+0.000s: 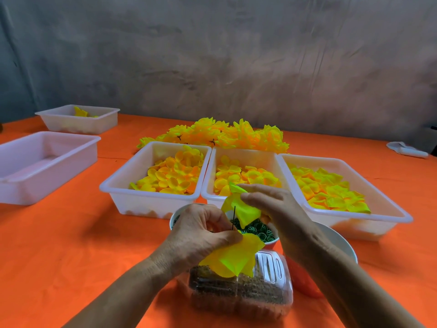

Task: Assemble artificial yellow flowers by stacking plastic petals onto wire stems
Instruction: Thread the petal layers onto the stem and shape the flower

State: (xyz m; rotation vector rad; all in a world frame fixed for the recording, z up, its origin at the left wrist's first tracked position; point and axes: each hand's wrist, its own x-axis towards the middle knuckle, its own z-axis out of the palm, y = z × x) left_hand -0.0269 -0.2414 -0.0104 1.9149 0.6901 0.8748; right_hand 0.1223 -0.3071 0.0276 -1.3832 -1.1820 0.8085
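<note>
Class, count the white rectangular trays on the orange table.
5: three side by side holding petals, left, middle, right; one empty at far left; one behind it. None seem hidden.

Plastic, cloth and wire on an orange table

The tablecloth (pixel 71 245) looks like matt orange cloth; the bins (pixel 151 200) are smooth, slightly translucent white plastic; the petals (pixel 236 259) are thin, satiny yellow; the stem (pixel 234 217) is dark thin wire; the box (pixel 267 292) at the near edge is glossy clear plastic.

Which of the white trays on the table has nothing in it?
The big tray at far left, nearest the camera on that side. It shows only bare plastic inside; the small tray behind it and the three trays ahead all hold yellow petals.
</note>
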